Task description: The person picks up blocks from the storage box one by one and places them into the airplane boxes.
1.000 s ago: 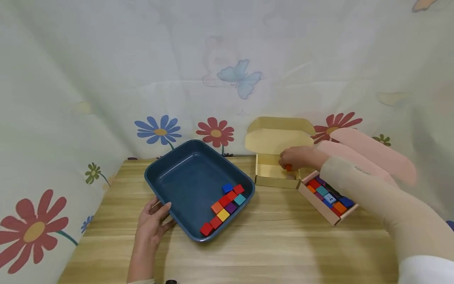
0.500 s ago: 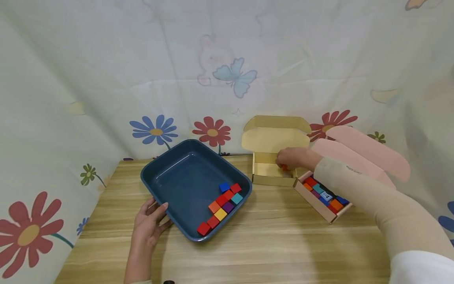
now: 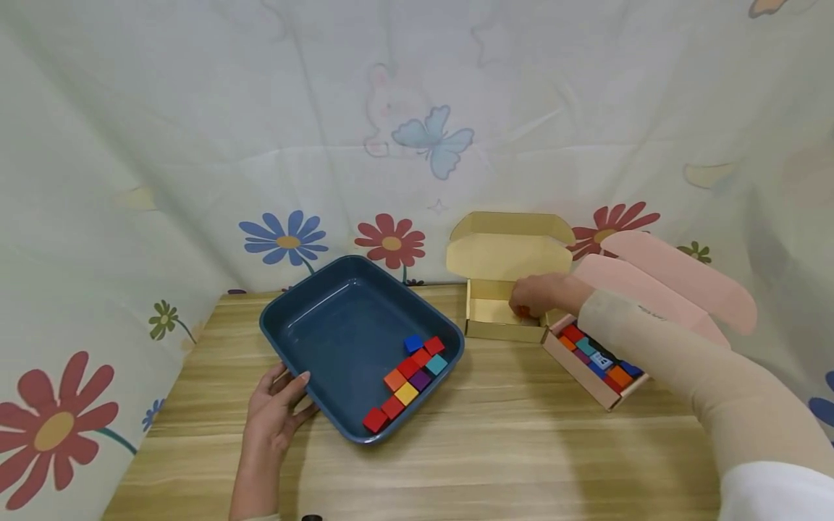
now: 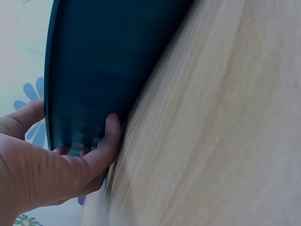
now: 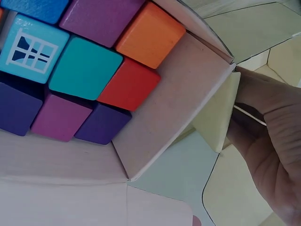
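Note:
My left hand [image 3: 268, 416] holds the left side of a dark blue rectangular tray [image 3: 326, 340], thumb at the rim and fingers against the outer wall [image 4: 84, 94]. Several coloured cubes, among them a yellow cube [image 3: 407, 394] and a blue cube [image 3: 413, 344], lie along the tray's right side. Reaching into an open yellow cardboard box [image 3: 500, 331], my right hand [image 3: 539, 293] pinches a red-orange cube [image 3: 523, 312] low in the box's right half. In the right wrist view the box wall hides the fingertips and that cube.
An open pink box [image 3: 580, 373], filled with coloured cubes, stands right of the yellow box, under my right forearm. One light-blue cube [image 5: 34, 49] there bears a window print. Behind the wooden table [image 3: 495, 449] hangs a flowered curtain [image 3: 430, 87].
The head view has shifted slightly. The red-orange cube shows less beneath my right fingers and sits a little lower in the yellow box. My left hand stays on the tray.

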The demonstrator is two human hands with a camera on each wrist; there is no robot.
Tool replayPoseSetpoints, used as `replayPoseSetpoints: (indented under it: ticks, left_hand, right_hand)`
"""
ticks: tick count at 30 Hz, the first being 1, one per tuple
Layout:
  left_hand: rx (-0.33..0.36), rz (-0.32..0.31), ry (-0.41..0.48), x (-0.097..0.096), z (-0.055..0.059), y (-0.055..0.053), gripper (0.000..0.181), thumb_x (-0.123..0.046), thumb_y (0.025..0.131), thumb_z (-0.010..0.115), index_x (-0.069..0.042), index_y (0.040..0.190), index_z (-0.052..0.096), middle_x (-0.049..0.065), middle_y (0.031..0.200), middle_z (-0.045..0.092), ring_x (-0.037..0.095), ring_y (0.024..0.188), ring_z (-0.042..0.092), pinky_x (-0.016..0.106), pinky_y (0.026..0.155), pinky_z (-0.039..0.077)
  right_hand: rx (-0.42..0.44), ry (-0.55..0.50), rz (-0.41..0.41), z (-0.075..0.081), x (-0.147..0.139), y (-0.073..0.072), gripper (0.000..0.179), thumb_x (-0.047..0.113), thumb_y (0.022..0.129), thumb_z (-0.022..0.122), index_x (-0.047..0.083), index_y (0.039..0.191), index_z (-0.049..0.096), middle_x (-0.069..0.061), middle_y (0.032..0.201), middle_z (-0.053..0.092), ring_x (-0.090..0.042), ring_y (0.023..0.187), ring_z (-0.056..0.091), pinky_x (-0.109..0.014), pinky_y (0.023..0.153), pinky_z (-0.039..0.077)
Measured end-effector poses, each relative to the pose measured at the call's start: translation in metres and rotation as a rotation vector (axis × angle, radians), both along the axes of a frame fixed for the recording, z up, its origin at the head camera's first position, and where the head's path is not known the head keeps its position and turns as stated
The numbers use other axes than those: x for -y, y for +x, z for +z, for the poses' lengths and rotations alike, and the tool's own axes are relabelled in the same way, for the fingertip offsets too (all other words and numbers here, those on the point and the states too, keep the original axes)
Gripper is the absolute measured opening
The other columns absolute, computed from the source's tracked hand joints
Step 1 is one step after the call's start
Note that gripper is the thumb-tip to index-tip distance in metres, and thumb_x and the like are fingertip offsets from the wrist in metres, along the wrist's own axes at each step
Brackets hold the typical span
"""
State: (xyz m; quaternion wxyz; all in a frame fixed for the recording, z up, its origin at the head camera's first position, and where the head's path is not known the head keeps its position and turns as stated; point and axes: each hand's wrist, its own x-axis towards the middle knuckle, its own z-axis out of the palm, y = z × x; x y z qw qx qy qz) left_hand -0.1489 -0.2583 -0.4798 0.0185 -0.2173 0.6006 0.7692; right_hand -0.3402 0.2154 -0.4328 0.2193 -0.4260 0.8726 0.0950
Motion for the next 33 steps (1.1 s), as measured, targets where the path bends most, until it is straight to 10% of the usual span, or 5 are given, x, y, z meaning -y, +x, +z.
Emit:
replayPoseSetpoints:
  ticks: [6, 25, 33]
  left_hand:
    - [-0.001, 0.001, -0.001, 0.000, 0.000, -0.001, 0.079, -0.010, 0.098, 0.069, -0.015, 0.161, 0.023, 0.005, 0.147, 0.038, 0.017, 0.115, 0.060, 0.043, 0.090, 0.055]
    - [0.003, 0.003, -0.005, 0.000, -0.003, 0.000, 0.080, -0.011, 0.097, 0.070, -0.015, 0.161, 0.022, 0.005, 0.149, 0.037, 0.017, 0.117, 0.059, 0.044, 0.092, 0.054]
    - [0.000, 0.003, 0.000, 0.000, -0.002, 0.000, 0.080, -0.011, 0.098, 0.069, -0.015, 0.161, 0.022, 0.006, 0.150, 0.036, 0.018, 0.118, 0.058, 0.044, 0.092, 0.054]
  right_hand:
    - [0.024, 0.018, 0.046, 0.001, 0.001, 0.000, 0.012, -0.001, 0.089, 0.072, 0.012, 0.090, 0.071, 0.001, 0.083, 0.065, -0.015, 0.073, 0.055, -0.032, 0.073, 0.056]
    - [-0.313, -0.281, 0.176, 0.048, 0.037, 0.039, 0.055, 0.037, 0.100, 0.065, 0.014, 0.148, 0.052, -0.018, 0.154, 0.044, -0.039, 0.137, 0.046, -0.051, 0.112, 0.041]
    - [-0.292, -0.321, 0.223, 0.050, 0.062, 0.050, 0.059, 0.038, 0.098, 0.068, 0.017, 0.150, 0.051, -0.016, 0.156, 0.043, -0.035, 0.140, 0.043, -0.049, 0.115, 0.038]
